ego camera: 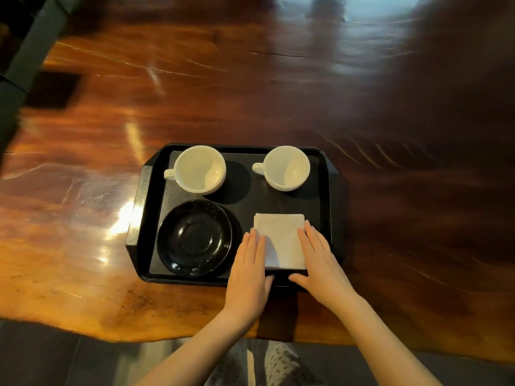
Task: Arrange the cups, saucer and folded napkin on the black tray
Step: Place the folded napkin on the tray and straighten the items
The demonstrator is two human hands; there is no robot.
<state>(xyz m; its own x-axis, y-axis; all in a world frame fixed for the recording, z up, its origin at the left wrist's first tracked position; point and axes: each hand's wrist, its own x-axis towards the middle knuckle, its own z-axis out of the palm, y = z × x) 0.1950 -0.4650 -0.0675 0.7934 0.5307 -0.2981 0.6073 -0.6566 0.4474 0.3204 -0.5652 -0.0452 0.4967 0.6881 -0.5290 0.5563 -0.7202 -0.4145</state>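
The black tray (145, 207) lies on a polished wooden table. Two empty white cups stand along its far side, one at the left (199, 169) and one at the right (285, 168), both with handles pointing left. A black saucer (194, 237) sits in the near left corner. A folded white napkin (281, 240) lies flat in the near right part. My left hand (249, 270) rests flat along the napkin's left edge, and my right hand (320, 260) lies flat along its right edge. Both hands have straight fingers touching the napkin's sides; neither grips it.
The wooden table (278, 93) stretches far beyond the tray on all sides, with glossy reflections. Its near edge (139, 337) runs just below the tray. A dark bench or wall (25, 57) borders the far left. My lap shows under the table edge.
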